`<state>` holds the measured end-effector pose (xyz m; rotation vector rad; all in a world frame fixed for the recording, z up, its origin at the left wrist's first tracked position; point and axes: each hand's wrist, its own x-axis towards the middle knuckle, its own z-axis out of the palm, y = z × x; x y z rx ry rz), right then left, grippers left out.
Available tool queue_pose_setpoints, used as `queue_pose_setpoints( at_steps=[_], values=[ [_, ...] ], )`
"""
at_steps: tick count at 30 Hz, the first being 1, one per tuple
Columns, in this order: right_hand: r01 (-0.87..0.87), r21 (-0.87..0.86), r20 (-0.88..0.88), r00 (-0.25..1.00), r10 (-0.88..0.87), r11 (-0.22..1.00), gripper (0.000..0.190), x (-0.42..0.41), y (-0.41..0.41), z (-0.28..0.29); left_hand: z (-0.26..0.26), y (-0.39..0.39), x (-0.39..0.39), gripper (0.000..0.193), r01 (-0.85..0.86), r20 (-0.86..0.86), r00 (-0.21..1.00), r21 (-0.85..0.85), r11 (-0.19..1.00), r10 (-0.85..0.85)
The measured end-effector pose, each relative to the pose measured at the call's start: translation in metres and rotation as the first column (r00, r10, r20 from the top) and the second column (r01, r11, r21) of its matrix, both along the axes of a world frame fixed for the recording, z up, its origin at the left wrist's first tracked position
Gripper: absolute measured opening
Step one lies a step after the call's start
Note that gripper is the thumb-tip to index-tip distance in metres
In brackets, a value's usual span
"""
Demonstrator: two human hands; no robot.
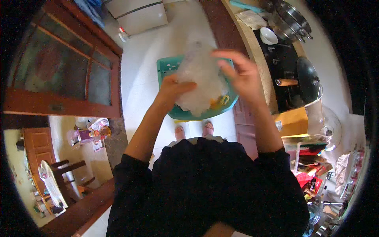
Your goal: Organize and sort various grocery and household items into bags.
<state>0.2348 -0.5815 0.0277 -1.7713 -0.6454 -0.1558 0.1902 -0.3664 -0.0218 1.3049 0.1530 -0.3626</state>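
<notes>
My left hand (174, 90) grips a translucent whitish plastic bag (200, 80), its thumb lying over the bag's left side. On the other side, my right hand (239, 72) is raised and blurred, its fingers spread and curved near the bag's upper right edge; whether they touch it I cannot tell. Beneath the bag is a teal plastic basket (202, 115) with holes in its wall. Something yellow and orange (220, 101) shows at the basket's lower right, beside the bag. The bag hides most of the basket's inside.
At right runs a counter with a black hob (276, 59), a steel steamer pot (290, 22), a white bowl (269, 36), a lidded pan (308, 80) and a cardboard box (293, 123). A wooden glazed door (62, 106) stands at left. Bottles (88, 133) are on the floor beyond.
</notes>
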Motion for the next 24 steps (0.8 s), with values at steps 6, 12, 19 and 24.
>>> queue_pose_setpoints(
  at_steps=[6, 12, 19, 24],
  values=[
    [-0.168, 0.026, -0.260, 0.951, 0.169, 0.985, 0.065, -0.009, 0.011, -0.031, 0.002, -0.019, 0.009, 0.035, 0.161, 0.210, 0.960, 0.124, 0.979, -0.184],
    [-0.131, 0.117, -0.596, 0.784, 0.176, 0.984, 0.063, -0.007, -0.010, -0.035, -0.006, -0.023, 0.012, 0.047, 0.327, 0.264, 0.906, 0.060, 0.943, -0.331],
    [0.036, 0.022, -0.742, 0.670, -0.008, 0.999, 0.034, -0.012, -0.008, -0.066, -0.004, -0.012, 0.024, 0.056, 0.535, 0.045, 0.834, 0.181, 0.825, -0.550],
    [0.172, -0.200, -0.574, 0.777, -0.257, 0.965, 0.029, -0.007, -0.036, -0.086, 0.026, 0.012, 0.055, 0.053, 0.474, -0.053, 0.875, 0.304, 0.826, -0.482]
  ],
)
